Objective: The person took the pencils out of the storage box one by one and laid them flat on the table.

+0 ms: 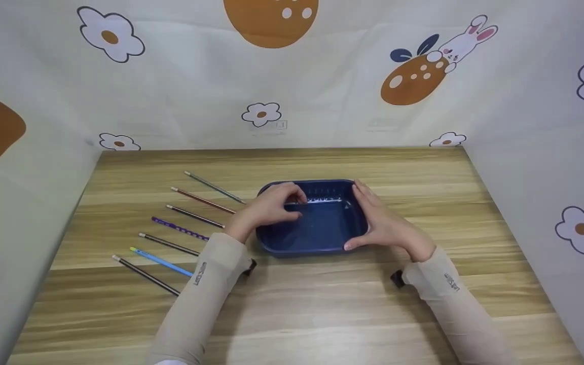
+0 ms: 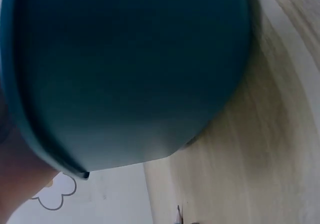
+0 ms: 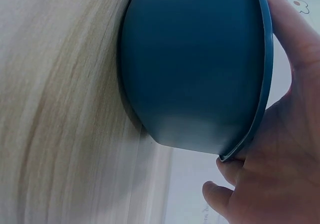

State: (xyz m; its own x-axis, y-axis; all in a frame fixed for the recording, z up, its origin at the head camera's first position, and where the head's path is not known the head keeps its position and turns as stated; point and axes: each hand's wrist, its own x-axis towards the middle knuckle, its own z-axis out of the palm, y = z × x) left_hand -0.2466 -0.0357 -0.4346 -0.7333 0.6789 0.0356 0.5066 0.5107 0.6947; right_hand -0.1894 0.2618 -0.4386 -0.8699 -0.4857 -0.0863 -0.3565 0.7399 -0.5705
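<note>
A dark blue rectangular plastic box [image 1: 322,228], open at the top, sits on the wooden table. My right hand [image 1: 388,223] holds its right end, thumb at the near corner and fingers along the far corner. The right wrist view shows the box's outer wall [image 3: 195,69] with fingertips at the rim. Across the left rim reaches my left hand [image 1: 271,205], its thumb and loosely bent fingers apart over the inside of the box, nothing visible between them. The left wrist view is mostly filled by the box's side [image 2: 130,74]; the left fingers are hidden there.
Several pencils lie in a slanted row left of the box, among them a light blue one [image 1: 160,262] and a purple one [image 1: 178,228]. My left forearm passes over their right ends. A patterned cloth [image 1: 322,76] stands behind the table [image 1: 332,304] and along both sides.
</note>
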